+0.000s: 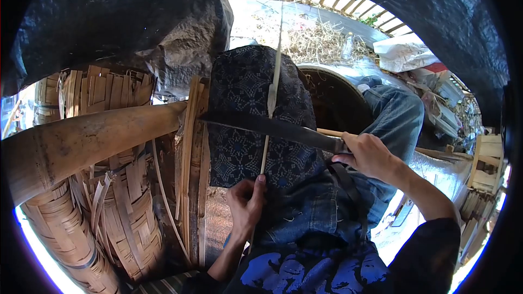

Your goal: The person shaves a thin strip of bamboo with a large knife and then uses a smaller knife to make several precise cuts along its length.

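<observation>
One cloth [237, 152] underlies one knife [294, 133], one strip [265, 156].

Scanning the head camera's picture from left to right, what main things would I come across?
Woven bamboo → upright slats → left hand → right hand → pale wood pieces.

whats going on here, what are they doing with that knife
A seated person holds a long dark-bladed knife in the right hand and a thin pale wooden strip in the left hand. The blade crosses the strip above a dark patterned cloth over the person's lap. Woven bamboo-like baskets stand to the left.
</observation>
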`<state>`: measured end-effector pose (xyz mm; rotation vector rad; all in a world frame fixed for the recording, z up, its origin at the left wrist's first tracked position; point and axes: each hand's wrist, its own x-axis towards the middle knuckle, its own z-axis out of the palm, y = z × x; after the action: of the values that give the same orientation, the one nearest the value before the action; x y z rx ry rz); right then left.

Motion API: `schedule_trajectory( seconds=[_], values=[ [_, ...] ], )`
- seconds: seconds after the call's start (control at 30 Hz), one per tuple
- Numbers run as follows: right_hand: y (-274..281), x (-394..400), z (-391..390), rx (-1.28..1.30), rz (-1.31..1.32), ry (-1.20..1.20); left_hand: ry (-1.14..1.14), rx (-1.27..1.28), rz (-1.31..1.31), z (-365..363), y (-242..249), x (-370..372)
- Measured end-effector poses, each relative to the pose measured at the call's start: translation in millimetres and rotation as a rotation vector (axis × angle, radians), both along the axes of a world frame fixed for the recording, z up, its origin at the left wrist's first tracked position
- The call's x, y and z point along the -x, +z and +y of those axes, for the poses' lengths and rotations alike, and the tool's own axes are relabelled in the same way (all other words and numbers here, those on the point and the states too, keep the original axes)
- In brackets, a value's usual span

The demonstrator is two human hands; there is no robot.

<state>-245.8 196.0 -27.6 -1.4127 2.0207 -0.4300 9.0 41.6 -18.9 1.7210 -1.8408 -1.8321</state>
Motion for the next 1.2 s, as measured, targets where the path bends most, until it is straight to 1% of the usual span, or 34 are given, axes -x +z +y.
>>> schedule_trajectory(
  seconds=[0.07, 0.13, 0.17, 0.2, 0.27, 0.3, 0.33, 0.4, 0.43, 0.47, 0.53, 0.57, 0.6, 0.67, 0.73, 0.77, 0.8, 0.87, 0.9, 0.93, 1.0, 1.07, 1.1, 1.13, 1.2],
  values=[
    [3, -5, 1, -0.005, 0.012, -0.001, -0.024, 0.062, -0.003, -2, 1, 9],
    [11, -17, 9, -0.149, -0.111, 0.105, -0.001, 0.042, 0.021, 1, 0, 6],
    [11, -21, 14, -0.177, -0.05, 0.217, 0.024, 0.024, 0.042, 3, -2, 3],
    [10, -19, 12, -0.177, -0.049, 0.221, 0.028, 0.024, 0.042, 5, -3, 2],
    [9, -12, 4, -0.159, -0.135, 0.042, 0.024, 0.045, 0.041, 9, -6, 0],
    [-2, -3, -1, -0.018, -0.123, -0.039, 0.019, 0.038, 0.044, 10, -7, -1],
    [-7, -5, 1, -0.015, -0.116, -0.04, 0.013, 0.038, 0.04, 8, -9, 1],
    [-10, -8, 2, 0.059, -0.01, 0.023, 0.014, 0.053, 0.047, 5, -13, 4],
    [8, -10, 1, -0.096, -0.067, 0.066, 0.022, 0.048, 0.062, 6, -15, 1],
    [7, -13, 4, -0.095, -0.069, 0.071, 0.033, 0.044, 0.073, 8, -15, -2],
    [6, -13, 9, -0.083, 0.081, 0.249, 0.042, 0.06, 0.081, 12, -12, 0],
    [4, -8, 3, -0.073, 0.057, 0.149, 0.036, 0.069, 0.086, 14, -11, 0],
    [1, 4, -7, -0.221, -0.039, -0.002, 0.031, 0.063, 0.085, 14, -11, 0],
    [-7, 10, -13, -0.204, 0.105, 0.073, 0.008, 0.087, 0.041, 10, -13, 6],
    [-7, -4, -6, 0.04, -0.083, 0.005, 0.01, 0.087, 0.069, 8, -17, 5],
    [-7, -7, 1, 0.051, -0.024, 0.104, 0.013, 0.073, 0.07, 11, -16, 0],
    [-5, -8, 1, 0.054, -0.024, 0.108, 0.018, 0.076, 0.07, 13, -15, -1],
    [0, -8, 0, -0.151, 0.131, 0.334, 0.049, 0.068, 0.104, 17, -14, 1],
    [-11, -1, -3, 0.115, 0.125, 0.195, 0.045, 0.063, 0.098, 16, -13, 2],
    [-15, 9, -13, -0.293, 0.037, 0.026, 0.034, 0.061, 0.076, 14, -12, 5],
    [-19, 13, -19, -0.241, 0.02, -0.005, 0.03, 0.073, 0.075, 11, -12, 8],
    [-8, 2, -10, -0.089, -0.094, 0.025, -0.013, 0.085, 0.062, 11, -13, 3],
    [-10, -5, -6, 0.247, -0.054, 0.084, -0.011, 0.082, 0.059, 14, -12, 2],
    [-8, -5, -6, 0.251, -0.052, 0.088, -0.018, 0.117, 0.061, 15, -12, 3],
    [0, -3, -3, -0.018, 0.13, 0.317, -0.031, 0.15, 0.061, 15, -11, 6]
  ],
)
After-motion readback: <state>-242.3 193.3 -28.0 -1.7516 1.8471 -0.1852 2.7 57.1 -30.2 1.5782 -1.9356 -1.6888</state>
